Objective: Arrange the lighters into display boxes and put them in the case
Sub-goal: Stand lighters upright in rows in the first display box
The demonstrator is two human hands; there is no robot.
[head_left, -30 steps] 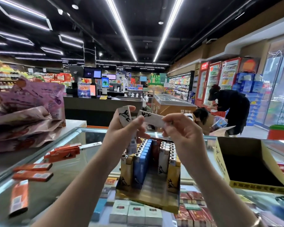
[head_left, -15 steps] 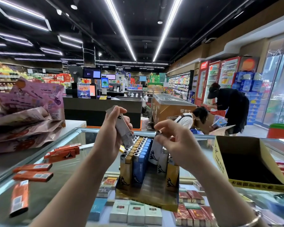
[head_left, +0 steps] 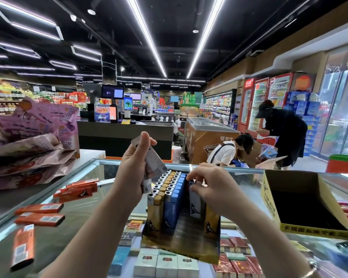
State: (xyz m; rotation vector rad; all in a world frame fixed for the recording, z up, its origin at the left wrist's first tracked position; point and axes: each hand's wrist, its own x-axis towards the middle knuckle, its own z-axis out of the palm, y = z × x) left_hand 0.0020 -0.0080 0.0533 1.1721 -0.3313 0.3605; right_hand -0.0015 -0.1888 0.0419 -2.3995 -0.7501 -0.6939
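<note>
A display box (head_left: 181, 247) stands on the glass counter, holding rows of gold and blue lighters (head_left: 167, 189) on its left and a few on its right. My left hand (head_left: 133, 169) holds white lighters (head_left: 153, 161) tilted just above the box's left rows. My right hand (head_left: 211, 183) pinches a white lighter (head_left: 195, 203) and sets it down into the box's right side. An open yellow display box (head_left: 301, 205) with a dark inside lies tilted at the right.
Several orange lighters (head_left: 40, 213) lie loose on the glass counter (head_left: 84, 197) at the left. Pink bags (head_left: 28, 141) are stacked at far left. Cigarette packs (head_left: 165, 263) show under the glass. Two people (head_left: 281, 129) work in the aisle beyond.
My right hand has come down from chest height and lowered its white lighter into the box's right side. My left hand has dropped closer to the box with its lighters.
</note>
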